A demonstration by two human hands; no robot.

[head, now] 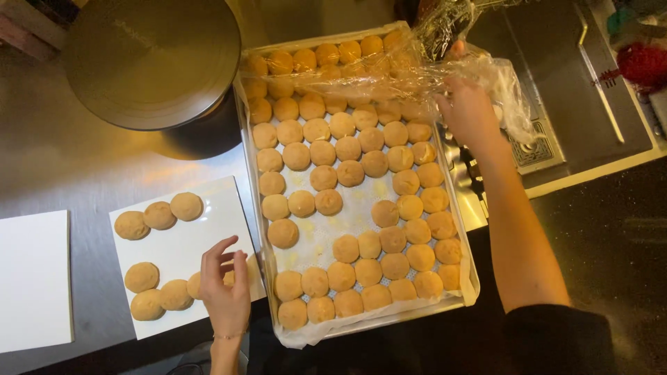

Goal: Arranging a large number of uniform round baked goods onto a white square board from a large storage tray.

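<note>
Gripping plastic wrap (445, 69) at tray (244, 132) edge, right hand (467, 111), apparently.

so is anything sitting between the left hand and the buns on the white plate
Nothing visible. The left hand rests right at the lower row of buns on the white plate, fingers over the nearest one. The right hand holds the plastic wrap at the tray's far end.

Your counter (62, 167) was brushed steel, filling the left and middle of the frame. On it lay a white square plate (198, 243) at lower left, another white plate (31, 278) at the left edge, a large baking tray (244, 132) in the centre, and a round dark pot (156, 66) at upper left.
</note>
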